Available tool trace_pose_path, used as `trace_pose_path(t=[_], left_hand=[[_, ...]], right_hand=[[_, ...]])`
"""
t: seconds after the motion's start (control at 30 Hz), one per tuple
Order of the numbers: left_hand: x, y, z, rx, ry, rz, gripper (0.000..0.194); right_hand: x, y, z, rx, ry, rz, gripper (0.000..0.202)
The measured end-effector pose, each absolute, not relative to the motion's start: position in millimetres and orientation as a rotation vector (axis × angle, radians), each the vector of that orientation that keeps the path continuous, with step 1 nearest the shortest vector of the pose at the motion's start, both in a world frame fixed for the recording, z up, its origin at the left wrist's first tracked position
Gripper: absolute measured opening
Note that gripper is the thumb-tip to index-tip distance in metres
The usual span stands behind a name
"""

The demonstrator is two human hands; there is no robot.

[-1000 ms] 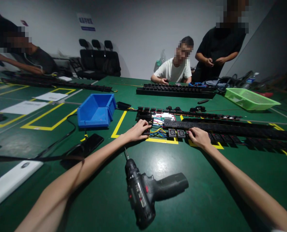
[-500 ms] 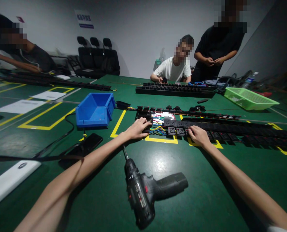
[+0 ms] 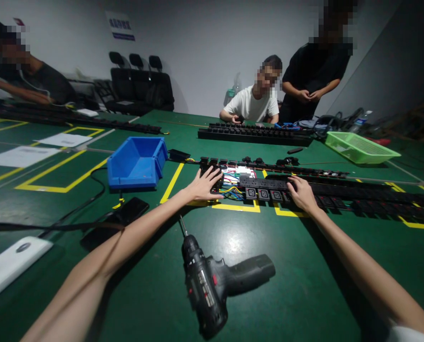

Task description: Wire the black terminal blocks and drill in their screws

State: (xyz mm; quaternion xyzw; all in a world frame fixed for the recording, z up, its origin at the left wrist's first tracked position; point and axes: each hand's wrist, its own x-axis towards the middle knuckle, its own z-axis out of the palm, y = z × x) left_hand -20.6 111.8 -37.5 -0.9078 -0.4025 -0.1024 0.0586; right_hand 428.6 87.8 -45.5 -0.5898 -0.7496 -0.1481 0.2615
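Observation:
My left hand (image 3: pixel 205 184) lies with fingers spread over the black end piece of a long power strip, beside an opening with coloured wires (image 3: pixel 233 190). My right hand (image 3: pixel 303 194) is further along the same power strip (image 3: pixel 260 183), its bent fingers over the top edge and the thumb nearer me. Square black sockets (image 3: pixel 264 194) line the strip's near side, and my right hand hides some of them. A black cordless drill (image 3: pixel 207 285) lies on its side in front of me, its bit pointing toward my left forearm.
A blue bin (image 3: pixel 137 164) stands left of the strip, with a dark phone (image 3: pixel 131 211) in front. A green basket (image 3: pixel 361 147) is at back right. Another black strip (image 3: pixel 255 135) lies beyond, near a seated person (image 3: pixel 256 102). A white object (image 3: pixel 15 266) lies at left.
My left hand's fingers have spread out from a bent grip. My right hand has slid rightward along the power strip, uncovering another socket. The view has shifted slightly.

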Motion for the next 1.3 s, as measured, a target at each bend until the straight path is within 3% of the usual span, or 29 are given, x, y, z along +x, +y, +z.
trace_pose_path(t=[0.4,0.6,0.83,1.03,1.3], left_hand=[[-19,121,-32,-2.858,-1.261,-0.149,0.102],[-24,142,-17,-2.845,-1.443,-0.251,0.069],[-30,181,-15,-2.841,-1.544,-0.15,0.054],[-26,209,-10,-2.874,-1.556,-0.065,0.059],[-19,255,-9,-2.983,-1.571,0.052,0.081]], right_hand=[[436,102,-44,-1.63,-2.091,-0.251,0.047],[440,131,-33,-1.723,-2.148,-0.155,0.052],[442,171,-23,-1.821,-2.255,0.116,0.051],[454,197,-14,-1.851,-2.266,0.391,0.068],[455,232,-3,-1.88,-2.231,0.712,0.088]])
